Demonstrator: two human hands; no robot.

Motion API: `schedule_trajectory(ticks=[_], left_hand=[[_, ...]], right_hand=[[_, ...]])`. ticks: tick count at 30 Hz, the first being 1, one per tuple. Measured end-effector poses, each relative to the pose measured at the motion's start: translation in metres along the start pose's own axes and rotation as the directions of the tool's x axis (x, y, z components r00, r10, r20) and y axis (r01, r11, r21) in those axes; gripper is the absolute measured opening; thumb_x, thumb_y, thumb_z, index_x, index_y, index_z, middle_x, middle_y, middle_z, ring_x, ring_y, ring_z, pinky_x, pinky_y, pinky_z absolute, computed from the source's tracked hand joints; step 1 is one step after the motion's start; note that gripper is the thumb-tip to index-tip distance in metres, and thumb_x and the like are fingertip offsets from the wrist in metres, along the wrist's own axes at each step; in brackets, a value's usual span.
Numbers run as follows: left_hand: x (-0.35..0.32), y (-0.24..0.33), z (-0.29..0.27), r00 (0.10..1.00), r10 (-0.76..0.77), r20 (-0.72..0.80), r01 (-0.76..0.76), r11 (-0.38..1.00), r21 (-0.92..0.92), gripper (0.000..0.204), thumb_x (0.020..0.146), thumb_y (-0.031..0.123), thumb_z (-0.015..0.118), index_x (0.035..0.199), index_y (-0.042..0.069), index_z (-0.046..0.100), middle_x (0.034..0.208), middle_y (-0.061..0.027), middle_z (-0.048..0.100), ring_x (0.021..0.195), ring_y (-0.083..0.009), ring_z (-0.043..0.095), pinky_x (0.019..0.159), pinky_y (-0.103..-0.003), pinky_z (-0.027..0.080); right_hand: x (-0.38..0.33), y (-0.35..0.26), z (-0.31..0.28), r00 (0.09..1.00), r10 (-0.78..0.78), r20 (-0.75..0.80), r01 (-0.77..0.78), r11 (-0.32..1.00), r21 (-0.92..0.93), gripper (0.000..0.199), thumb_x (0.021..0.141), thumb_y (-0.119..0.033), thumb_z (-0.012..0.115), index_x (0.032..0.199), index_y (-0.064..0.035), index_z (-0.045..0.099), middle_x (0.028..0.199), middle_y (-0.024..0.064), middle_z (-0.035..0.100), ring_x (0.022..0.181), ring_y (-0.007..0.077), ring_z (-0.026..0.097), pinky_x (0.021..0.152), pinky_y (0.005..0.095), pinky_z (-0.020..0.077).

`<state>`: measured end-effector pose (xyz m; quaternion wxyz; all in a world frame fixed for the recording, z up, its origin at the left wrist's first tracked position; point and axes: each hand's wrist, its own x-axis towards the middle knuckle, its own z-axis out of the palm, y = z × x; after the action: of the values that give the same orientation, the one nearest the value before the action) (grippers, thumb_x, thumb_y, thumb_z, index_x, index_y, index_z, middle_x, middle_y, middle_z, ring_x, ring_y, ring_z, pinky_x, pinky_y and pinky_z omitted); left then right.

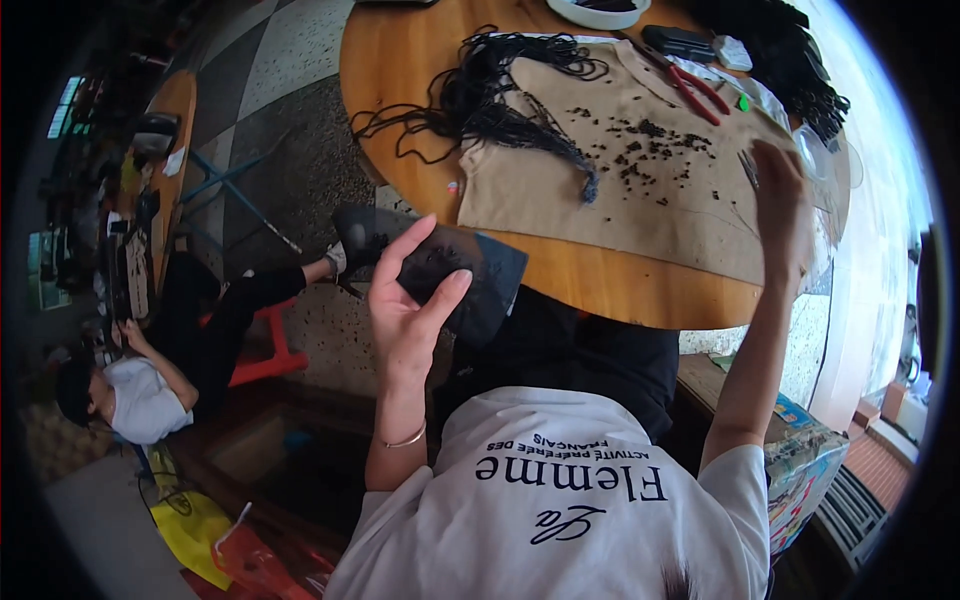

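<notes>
A single head-worn fisheye view looks steeply down from close above the person's chest and raised hands, facing a round wooden table (420,70) with floor at left.

From my remote seat the head view is lit by daylight pouring in from 3 o'clock, blowing the right rim out to white glare while the side toward 9 o'clock sinks into dim shadow. The round wooden table (560,275) at 12 o'clock is evenly bright and fairly sharp. Fisheye bending curves every edge near the black rim, and my right hand (780,205) looks slightly motion-blurred.
</notes>
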<state>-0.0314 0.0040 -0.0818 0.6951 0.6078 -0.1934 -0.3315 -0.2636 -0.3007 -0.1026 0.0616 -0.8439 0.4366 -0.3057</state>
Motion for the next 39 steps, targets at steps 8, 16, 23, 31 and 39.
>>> schedule_trajectory(ticks=[8, 16, 23, 31, 39], left_hand=[[-0.013, 0.019, 0.022, 0.975, 0.173, 0.141, -0.18, 0.983, 0.035, 0.055, 0.079, -0.007, 0.063, 0.13, 0.0, 0.044, 0.107, -0.0053, 0.059, 0.093, -0.0091, 0.056, 0.084, -0.022, 0.046], [-0.043, 0.044, 0.059, 0.896, 0.33, 0.297, -0.323, 0.943, -0.076, 0.057, 0.08, -0.007, 0.062, 0.132, 0.0, 0.04, 0.11, -0.0064, 0.058, 0.097, -0.0106, 0.056, 0.086, -0.024, 0.046], [-0.073, 0.064, 0.067, 0.827, 0.434, 0.358, -0.404, 0.901, -0.16, 0.056, 0.081, -0.007, 0.062, 0.132, -0.001, 0.04, 0.109, -0.0073, 0.058, 0.098, -0.012, 0.057, 0.087, -0.025, 0.046], [-0.091, 0.066, 0.064, 0.781, 0.5, 0.375, -0.469, 0.865, -0.178, 0.056, 0.081, -0.007, 0.062, 0.132, -0.001, 0.04, 0.107, -0.0077, 0.059, 0.097, -0.0123, 0.057, 0.086, -0.026, 0.047], [-0.101, 0.066, 0.063, 0.747, 0.545, 0.381, -0.586, 0.811, -0.012, 0.06, 0.079, -0.009, 0.064, 0.133, -0.001, 0.04, 0.11, -0.0089, 0.059, 0.098, -0.0125, 0.057, 0.087, -0.025, 0.047]], right_hand=[[-0.066, -0.05, -0.129, 0.938, 0.186, -0.292, -0.112, 0.962, 0.251, 0.015, 0.088, -0.007, 0.058, 0.099, -0.0033, 0.067, 0.094, 0.005, 0.065, 0.073, 0.0102, 0.058, 0.063, 0.0239, 0.045], [-0.111, -0.177, -0.091, 0.964, -0.261, -0.047, 0.219, 0.68, 0.7, 0.022, 0.074, 0.003, 0.068, 0.095, -0.002, 0.066, 0.075, 0.0082, 0.055, 0.062, 0.0172, 0.056, 0.051, 0.026, 0.0436], [-0.122, -0.189, -0.107, 0.923, -0.31, -0.227, 0.384, 0.712, 0.588, 0.025, 0.073, 0.006, 0.068, 0.097, -0.0037, 0.067, 0.078, 0.0074, 0.056, 0.063, 0.0164, 0.058, 0.052, 0.0262, 0.0463], [-0.136, -0.195, -0.124, 0.912, -0.326, -0.25, 0.411, 0.725, 0.552, 0.026, 0.073, 0.005, 0.068, 0.097, -0.005, 0.068, 0.078, 0.0069, 0.056, 0.062, 0.017, 0.058, 0.052, 0.027, 0.046], [-0.144, -0.197, -0.132, 0.927, -0.307, -0.214, 0.373, 0.725, 0.579, 0.024, 0.073, 0.005, 0.066, 0.095, -0.0048, 0.067, 0.078, 0.0073, 0.056, 0.063, 0.018, 0.059, 0.052, 0.0269, 0.0463]])
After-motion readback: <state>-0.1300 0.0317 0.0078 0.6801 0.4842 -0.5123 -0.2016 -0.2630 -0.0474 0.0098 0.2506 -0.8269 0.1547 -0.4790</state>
